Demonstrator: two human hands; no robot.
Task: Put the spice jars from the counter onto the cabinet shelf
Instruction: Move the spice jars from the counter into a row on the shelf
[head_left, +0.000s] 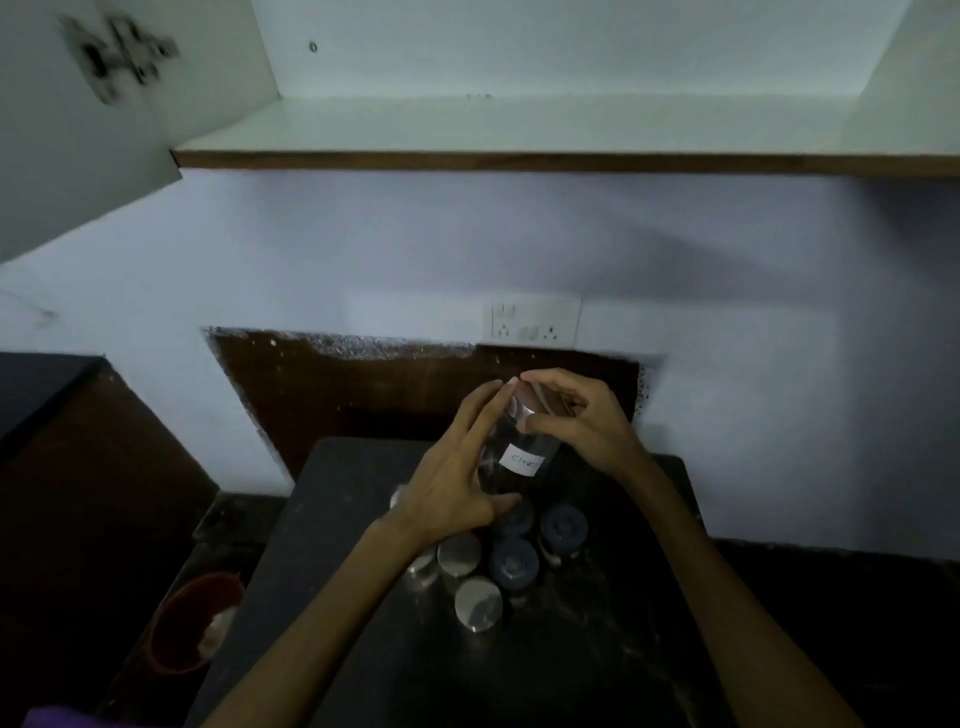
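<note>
A clear spice jar with dark contents, a silver lid and a white handwritten label is lifted above the dark counter. My left hand holds its left side, thumb under the base and fingers along the glass. My right hand grips its lid end, fingers curled around it. Below them several jars stand clustered on the counter: some with silver lids, some with blue lids. The white cabinet shelf with a brown front edge is above, with nothing visible on it.
An open cabinet door with a hinge hangs at upper left. A wall socket plate sits behind the counter. A red bucket stands on the floor at lower left, and a dark surface lies at far left.
</note>
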